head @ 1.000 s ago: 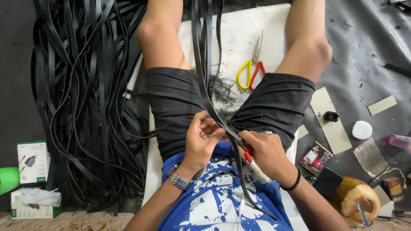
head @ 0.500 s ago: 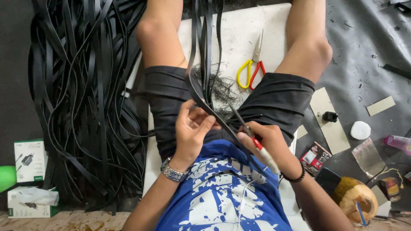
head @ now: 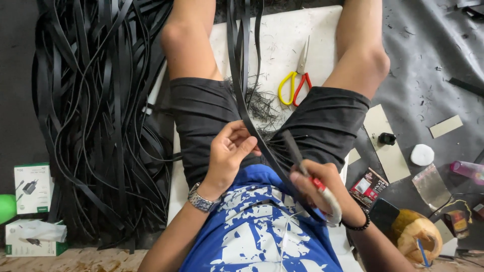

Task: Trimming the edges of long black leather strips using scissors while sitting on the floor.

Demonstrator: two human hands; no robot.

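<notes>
A long black strip (head: 238,75) runs down from the top between my legs and across my lap. My left hand (head: 229,153) pinches it at my left thigh, with a metal watch on that wrist. My right hand (head: 320,191) lies lower right over my blue shirt, gripping a knife (head: 293,147) with a dark blade and a red and white-wrapped handle. The blade points up along the strip, and the strip's lower end passes under this hand. Thin black shavings (head: 262,103) lie between my thighs.
A big heap of black strips (head: 101,126) fills the left. Yellow and red scissors (head: 296,83) lie on the white board (head: 282,35). On the grey floor to the right are cardboard pieces (head: 446,126), a small red packet (head: 369,186), a phone (head: 383,214) and a coconut (head: 416,236). Boxes (head: 33,187) stand at far left.
My hands have drawn apart. The right hand slid down and to the right with the knife, and the left hand's fingers loosened and spread along the strip.
</notes>
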